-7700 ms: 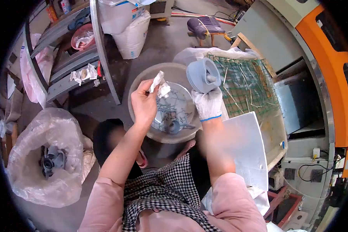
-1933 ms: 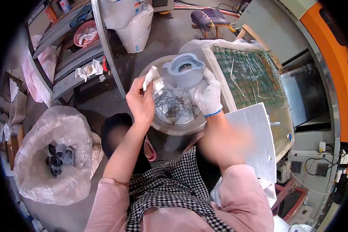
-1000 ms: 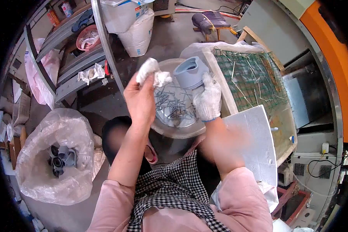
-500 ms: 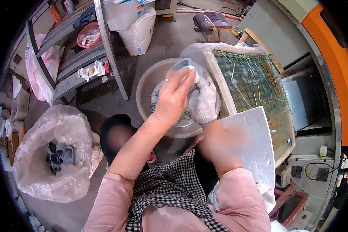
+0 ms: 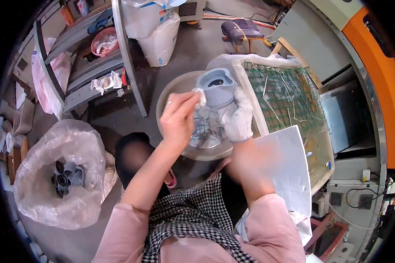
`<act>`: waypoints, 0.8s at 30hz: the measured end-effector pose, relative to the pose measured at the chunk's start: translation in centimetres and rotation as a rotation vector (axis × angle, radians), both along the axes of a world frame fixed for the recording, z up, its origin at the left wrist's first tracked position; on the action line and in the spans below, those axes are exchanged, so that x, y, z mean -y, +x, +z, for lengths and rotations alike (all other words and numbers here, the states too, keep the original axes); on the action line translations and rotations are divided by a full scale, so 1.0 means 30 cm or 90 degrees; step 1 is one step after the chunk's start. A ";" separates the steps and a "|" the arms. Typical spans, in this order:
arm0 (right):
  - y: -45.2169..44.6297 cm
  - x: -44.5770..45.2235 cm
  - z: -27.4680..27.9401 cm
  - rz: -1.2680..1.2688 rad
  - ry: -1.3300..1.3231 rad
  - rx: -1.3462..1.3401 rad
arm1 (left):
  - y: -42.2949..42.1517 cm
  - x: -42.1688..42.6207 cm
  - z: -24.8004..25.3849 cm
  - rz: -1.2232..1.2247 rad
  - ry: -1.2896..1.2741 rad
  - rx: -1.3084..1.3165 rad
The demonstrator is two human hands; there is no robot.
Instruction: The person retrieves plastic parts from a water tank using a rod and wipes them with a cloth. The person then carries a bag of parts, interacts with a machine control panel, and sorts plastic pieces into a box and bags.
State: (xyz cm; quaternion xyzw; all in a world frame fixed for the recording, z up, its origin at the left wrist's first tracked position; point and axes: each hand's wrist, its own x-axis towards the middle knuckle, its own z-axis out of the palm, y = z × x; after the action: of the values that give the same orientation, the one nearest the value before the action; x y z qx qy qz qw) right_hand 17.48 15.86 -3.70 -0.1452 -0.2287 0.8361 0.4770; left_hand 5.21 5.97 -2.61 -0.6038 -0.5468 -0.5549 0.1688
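Note:
My bare left hand (image 5: 178,115) pinches a small wad of white cloth (image 5: 200,97) beside a grey plastic pipe fitting (image 5: 219,93). The cloth is at the fitting's left side; whether it touches is hard to tell. My right hand (image 5: 238,117), in a white knitted glove, grips the fitting from the right, and its round opening faces up. Below both hands stands a wide round basin (image 5: 166,94) with many thin grey sticks (image 5: 202,131) in the bottom. Some of my right fingers are hidden behind the fitting.
At left, a clear plastic bag (image 5: 35,193) holds several grey fittings (image 5: 68,177). A metal step rack (image 5: 134,74) carries a pink basket (image 5: 104,42). To the right stand a tub covered with green netting (image 5: 276,94) and a white board (image 5: 289,162). A padded stool (image 5: 241,30) is behind.
My left hand has moved left and slightly down with the cloth, off the top of the fitting. The fitting, mostly covered before, now shows its opening, tilted toward me.

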 end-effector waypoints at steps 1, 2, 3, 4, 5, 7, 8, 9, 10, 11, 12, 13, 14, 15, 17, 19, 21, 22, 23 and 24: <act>0.002 -0.005 -0.001 -0.009 -0.021 -0.022 | 0.002 0.021 0.007 0.008 0.020 0.087; 0.009 -0.002 -0.008 -0.020 -0.046 -0.042 | 0.010 0.039 0.014 0.016 0.036 0.176; 0.011 0.006 -0.008 -0.023 -0.050 -0.040 | 0.023 0.047 0.028 0.023 0.025 0.196; 0.005 0.014 -0.006 -0.011 -0.044 -0.031 | 0.035 0.044 0.037 0.023 0.022 0.199; -0.002 0.019 -0.003 0.004 -0.036 -0.023 | 0.045 0.030 0.048 -0.004 0.059 0.115; -0.001 0.024 -0.017 0.023 0.001 -0.009 | 0.064 0.005 0.049 -0.052 0.063 -0.027; 0.004 0.026 -0.020 0.039 0.037 0.004 | 0.062 0.008 0.039 -0.047 0.065 -0.026; 0.016 0.025 -0.016 0.045 0.039 0.006 | 0.060 0.012 0.027 -0.036 0.041 -0.027; 0.028 0.013 -0.009 0.064 0.019 -0.010 | 0.049 0.012 0.020 -0.025 0.019 -0.031; 0.036 -0.005 0.001 0.080 0.000 -0.028 | 0.036 0.040 0.010 0.011 -0.004 0.012; 0.049 -0.018 0.012 0.080 0.002 -0.029 | 0.023 0.070 -0.002 0.012 -0.003 0.011; 0.062 -0.034 0.030 0.078 -0.057 -0.055 | 0.009 0.095 -0.013 -0.003 -0.029 0.196; 0.073 -0.047 0.042 0.075 -0.117 -0.079 | -0.005 0.109 -0.020 -0.020 -0.056 0.384; 0.077 -0.051 0.039 0.077 -0.119 -0.087 | -0.019 0.118 -0.010 -0.010 -0.062 0.423; 0.068 -0.045 0.024 0.071 -0.094 -0.079 | -0.042 0.112 -0.005 -0.012 -0.042 0.471; 0.060 -0.047 0.013 0.067 -0.068 -0.075 | -0.036 0.105 0.016 -0.020 -0.052 0.494; 0.060 -0.063 -0.031 0.029 -0.118 0.032 | -0.010 0.096 0.048 -0.042 -0.056 0.527; 0.064 -0.066 -0.053 0.029 -0.118 0.035 | 0.005 0.094 0.056 -0.041 -0.056 0.530; 0.069 -0.071 -0.074 0.032 -0.064 -0.003 | 0.018 0.092 0.062 -0.044 -0.060 0.527; 0.070 -0.075 -0.091 0.035 -0.010 -0.041 | 0.023 0.091 0.064 -0.047 -0.063 0.524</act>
State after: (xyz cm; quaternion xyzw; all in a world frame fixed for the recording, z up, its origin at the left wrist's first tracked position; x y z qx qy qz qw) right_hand 19.57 18.11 -6.42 -0.1158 -0.2107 0.8547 0.4601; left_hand 5.90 3.25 -0.71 -0.3580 -0.5729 -0.7286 -0.1131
